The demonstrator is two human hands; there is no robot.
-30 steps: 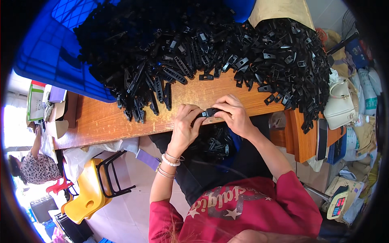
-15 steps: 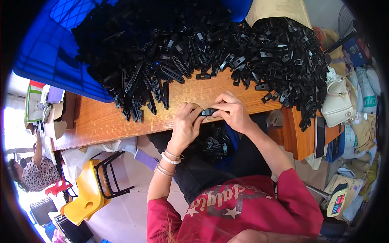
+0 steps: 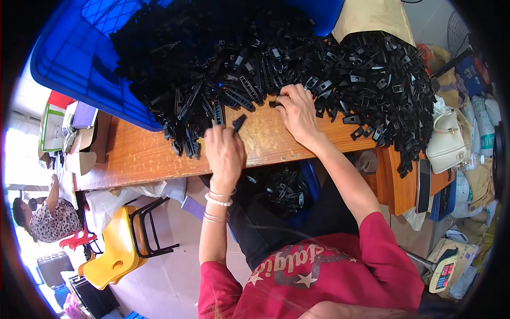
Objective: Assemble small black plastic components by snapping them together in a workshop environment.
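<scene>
A large heap of black plastic clip parts (image 3: 265,58) covers the far side of a wooden table (image 3: 143,154). My left hand (image 3: 226,149) is over the table's near edge and pinches one black clip piece (image 3: 239,123) that sticks up from its fingers. My right hand (image 3: 297,109) lies flat on the table at the edge of the heap, its fingertips touching a small black part (image 3: 274,103). More black parts (image 3: 279,186) lie in a container on my lap below the table edge.
A blue plastic crate (image 3: 79,58) stands at the table's far left. A white handbag (image 3: 449,141) hangs at the right end. A yellow chair (image 3: 114,252) stands on the floor at left, and another person (image 3: 45,218) sits beyond it. Small boxes (image 3: 79,133) lie on the table's left.
My hands were together at the table's near edge on one clip. They have separated: the left keeps a piece, the right has reached out to the heap.
</scene>
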